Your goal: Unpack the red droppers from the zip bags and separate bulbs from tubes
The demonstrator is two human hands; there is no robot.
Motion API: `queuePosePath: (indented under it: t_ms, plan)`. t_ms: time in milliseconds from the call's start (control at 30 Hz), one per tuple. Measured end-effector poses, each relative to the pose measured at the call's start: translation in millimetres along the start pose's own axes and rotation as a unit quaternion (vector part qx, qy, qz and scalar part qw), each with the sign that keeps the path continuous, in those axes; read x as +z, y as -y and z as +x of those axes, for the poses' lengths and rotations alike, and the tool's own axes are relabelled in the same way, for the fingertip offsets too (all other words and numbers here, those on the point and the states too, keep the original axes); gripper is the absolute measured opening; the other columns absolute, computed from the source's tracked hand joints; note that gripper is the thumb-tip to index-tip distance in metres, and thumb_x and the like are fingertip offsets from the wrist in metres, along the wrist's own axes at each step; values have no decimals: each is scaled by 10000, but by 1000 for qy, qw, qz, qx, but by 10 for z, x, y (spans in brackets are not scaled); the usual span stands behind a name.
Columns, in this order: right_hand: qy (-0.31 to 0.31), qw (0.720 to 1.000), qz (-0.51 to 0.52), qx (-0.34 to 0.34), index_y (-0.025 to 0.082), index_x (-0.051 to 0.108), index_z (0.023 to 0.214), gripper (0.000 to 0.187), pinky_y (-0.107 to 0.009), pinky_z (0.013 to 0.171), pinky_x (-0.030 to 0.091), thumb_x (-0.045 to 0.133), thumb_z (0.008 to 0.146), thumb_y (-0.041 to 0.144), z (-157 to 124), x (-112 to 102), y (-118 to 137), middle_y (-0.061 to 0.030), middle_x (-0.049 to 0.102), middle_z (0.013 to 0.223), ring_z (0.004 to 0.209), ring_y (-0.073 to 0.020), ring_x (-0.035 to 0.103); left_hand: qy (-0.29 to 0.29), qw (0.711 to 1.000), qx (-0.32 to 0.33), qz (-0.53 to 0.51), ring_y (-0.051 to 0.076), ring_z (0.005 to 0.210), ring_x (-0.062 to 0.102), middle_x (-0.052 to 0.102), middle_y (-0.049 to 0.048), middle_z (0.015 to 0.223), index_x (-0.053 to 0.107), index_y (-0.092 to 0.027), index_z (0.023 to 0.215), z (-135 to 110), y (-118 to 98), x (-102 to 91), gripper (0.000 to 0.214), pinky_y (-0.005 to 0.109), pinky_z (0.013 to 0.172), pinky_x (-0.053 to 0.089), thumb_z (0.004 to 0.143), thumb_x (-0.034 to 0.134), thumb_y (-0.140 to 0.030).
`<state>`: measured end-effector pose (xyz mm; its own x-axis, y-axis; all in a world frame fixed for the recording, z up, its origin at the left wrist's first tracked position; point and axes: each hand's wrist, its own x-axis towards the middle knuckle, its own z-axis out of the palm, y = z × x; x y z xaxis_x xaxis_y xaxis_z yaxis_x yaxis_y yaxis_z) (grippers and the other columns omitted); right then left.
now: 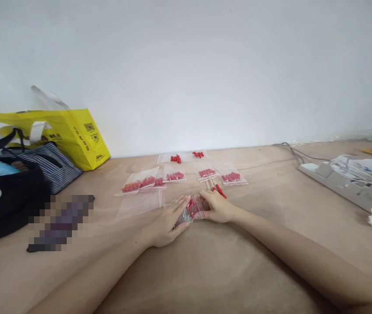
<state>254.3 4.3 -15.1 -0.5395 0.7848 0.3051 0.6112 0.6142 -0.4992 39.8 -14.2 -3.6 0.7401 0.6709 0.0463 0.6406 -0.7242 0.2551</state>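
Nearest, on the table (186, 279), the right hand (219, 207) pinches the zip end of a clear bag (196, 210) of red pieces while the left hand (168, 221) spans its other end, its grip impossible to tell. The step seems to be tidying or closing this bag, so the next move likely calls for steady pressure along the strip. Beyond lie filled bags (174, 175), then small red piles (175, 159) near the wall (186, 78).
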Motion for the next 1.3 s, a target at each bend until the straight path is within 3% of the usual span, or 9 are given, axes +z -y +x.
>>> queuePosePath:
  t_ms: [200, 333, 500, 667, 800, 933, 1300]
  plan:
    - [0, 999, 39, 14, 183, 489, 787, 318, -247, 619, 340, 604, 708, 468, -19, 14, -6, 5, 584, 740, 672, -127, 521, 25, 1000, 0, 10, 249, 1312, 132, 156, 127, 1429, 132, -133, 1373, 6, -28, -40, 582, 444, 1046, 214, 881, 303, -393]
    - [-22, 999, 28, 30, 214, 527, 942, 355, -298, 741, 310, 616, 702, 459, -29, 7, 15, 14, 611, 787, 785, -153, 529, 36, 999, -6, 18, 244, 1313, 127, 150, 136, 1430, 107, -124, 1376, 6, -40, -56, 604, 434, 1052, 204, 879, 301, -407]
    - [4, 999, -12, 33, 201, 559, 788, 260, -329, 784, 273, 592, 723, 450, -29, -4, 40, 11, 605, 772, 821, -170, 513, 50, 998, -22, 19, 229, 1319, 107, 126, 113, 1438, 113, -134, 1377, 10, -31, -44, 598, 418, 1063, 184, 884, 259, -441]
    - [6, 1000, -8, 26, 203, 536, 902, 331, -310, 752, 274, 621, 696, 449, -19, 0, 35, 4, 597, 801, 802, -164, 517, 48, 998, -21, 21, 224, 1322, 90, 115, 99, 1443, 96, -143, 1380, 13, -11, -22, 616, 406, 1070, 167, 880, 243, -470]
    - [23, 999, -37, 25, 176, 523, 754, 297, -295, 714, 276, 609, 698, 454, -11, 4, 31, 2, 576, 741, 748, -153, 505, 60, 997, -31, 23, 222, 1320, 105, 123, 101, 1441, 84, -153, 1381, 16, -29, -40, 618, 406, 1066, 174, 879, 231, -483]
    - [17, 999, -48, 11, 173, 502, 757, 268, -298, 718, 275, 614, 703, 410, -15, -11, 36, 10, 561, 732, 745, -149, 496, 64, 997, -33, 21, 226, 1320, 99, 98, 88, 1444, 83, -186, 1381, 13, -29, -48, 596, 423, 1062, 174, 882, 234, -474]
    - [5, 990, 136, 47, 181, 532, 821, 243, -234, 581, 362, 643, 679, 345, -68, -119, -229, 48, 504, 618, 558, -86, 449, 79, 996, -32, 24, 211, 1323, 71, 72, 55, 1448, 73, -217, 1380, 5, -7, -29, 564, 414, 1071, 133, 891, 199, -468]
